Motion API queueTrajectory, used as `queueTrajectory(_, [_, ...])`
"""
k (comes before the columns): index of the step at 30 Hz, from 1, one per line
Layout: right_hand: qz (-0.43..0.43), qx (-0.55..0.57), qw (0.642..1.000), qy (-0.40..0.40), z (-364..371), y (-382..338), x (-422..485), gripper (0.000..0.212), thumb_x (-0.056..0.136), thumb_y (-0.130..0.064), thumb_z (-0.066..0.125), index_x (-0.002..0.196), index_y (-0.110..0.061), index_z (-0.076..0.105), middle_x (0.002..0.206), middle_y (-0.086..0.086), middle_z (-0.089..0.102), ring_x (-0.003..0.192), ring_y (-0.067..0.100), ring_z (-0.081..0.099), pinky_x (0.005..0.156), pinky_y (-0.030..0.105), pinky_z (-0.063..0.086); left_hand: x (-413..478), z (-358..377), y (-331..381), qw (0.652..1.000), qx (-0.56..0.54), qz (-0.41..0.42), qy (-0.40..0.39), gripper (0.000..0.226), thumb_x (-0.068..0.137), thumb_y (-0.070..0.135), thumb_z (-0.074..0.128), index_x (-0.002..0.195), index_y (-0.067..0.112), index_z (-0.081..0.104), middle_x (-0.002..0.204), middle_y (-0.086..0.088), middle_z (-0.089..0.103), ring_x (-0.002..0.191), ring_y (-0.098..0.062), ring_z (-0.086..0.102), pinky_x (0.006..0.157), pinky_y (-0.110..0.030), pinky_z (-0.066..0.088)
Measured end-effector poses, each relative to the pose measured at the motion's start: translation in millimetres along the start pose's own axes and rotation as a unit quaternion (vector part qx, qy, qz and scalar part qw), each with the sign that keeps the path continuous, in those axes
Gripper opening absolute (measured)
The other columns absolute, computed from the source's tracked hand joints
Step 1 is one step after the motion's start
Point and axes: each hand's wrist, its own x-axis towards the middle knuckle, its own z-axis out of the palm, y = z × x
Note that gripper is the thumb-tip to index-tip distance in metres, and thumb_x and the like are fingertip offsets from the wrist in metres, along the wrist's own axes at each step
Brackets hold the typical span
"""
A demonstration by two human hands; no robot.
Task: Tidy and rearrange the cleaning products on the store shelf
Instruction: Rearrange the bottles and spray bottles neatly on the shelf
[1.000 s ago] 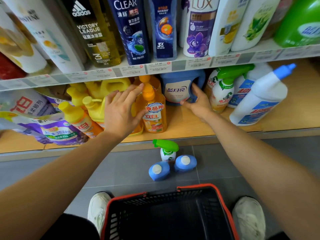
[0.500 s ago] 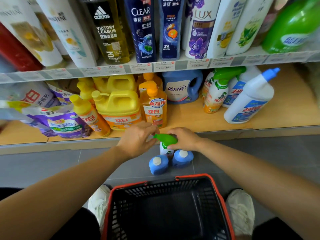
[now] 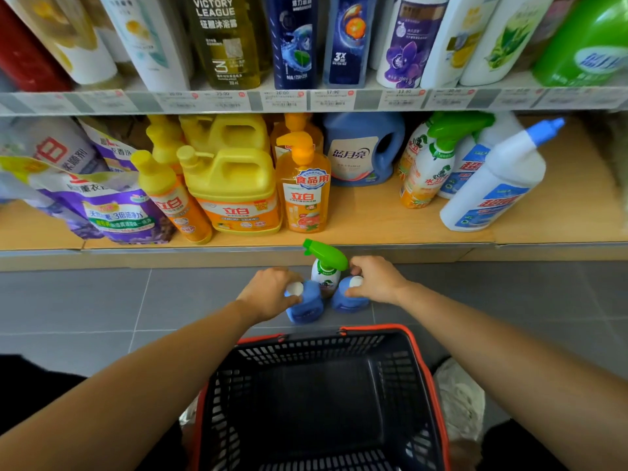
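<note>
Lowered, left hand (image 3: 268,294) and right hand (image 3: 373,280) each grip squat blue plastic jugs (image 3: 306,310).

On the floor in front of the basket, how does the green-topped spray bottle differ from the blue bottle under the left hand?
The spray bottle has a white body and green trigger head; the blue bottle is blue with a round white cap. The spray bottle rises higher than the blue bottle. The left hand grips the blue bottle, not the spray bottle. Both stand on the floor tiles.
</note>
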Motion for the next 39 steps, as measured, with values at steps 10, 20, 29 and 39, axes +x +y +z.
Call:
queueTrajectory(10, [-0.001,-0.106,0.994,0.04,0,11,-15,0.039,0.077,-0.034,0.081,0.108,-0.014,0.067,0.108,0.006,0.059,0.1,0.029,0.059,0.083,0.035,0.045,-4,0,-20,0.992,-0.09,-0.074,0.056,0.036,0.084,0.041,0.078,0.114,0.023,0.067,0.11,-0.003,0.071,0.099,-0.025,0.064,0.083,-0.033,0.048])
queueTrajectory(20, [-0.078,-0.127,0.989,-0.006,-103,-11,-46,0.019,0.079,-0.029,0.078,0.094,-0.018,0.071,0.093,-0.004,0.061,0.088,0.017,0.055,0.074,0.033,0.045,0,4,11,0.999,-0.042,-0.018,-0.007,0.036,0.085,0.04,0.075,0.109,0.016,0.062,0.105,-0.008,0.07,0.098,-0.032,0.063,0.082,-0.038,0.047])
queueTrajectory(29, [-0.124,-0.096,0.972,0.177,-197,-35,-52,0.019,0.08,-0.018,0.076,0.097,-0.01,0.072,0.095,0.011,0.059,0.09,0.029,0.056,0.079,0.043,0.046,-15,-118,66,0.991,-0.018,0.131,0.01,0.027,0.078,0.035,0.081,0.098,0.023,0.068,0.088,0.006,0.07,0.075,-0.009,0.063,0.066,-0.03,0.05])
queueTrajectory(39, [-0.076,-0.119,0.972,0.186,-184,-23,-16,0.026,0.087,-0.012,0.071,0.112,-0.006,0.07,0.111,0.016,0.061,0.11,0.034,0.054,0.088,0.039,0.038,13,-181,119,0.975,-0.062,0.143,0.158,0.025,0.083,0.026,0.08,0.102,0.016,0.068,0.093,-0.001,0.072,0.083,-0.02,0.066,0.075,-0.04,0.054])
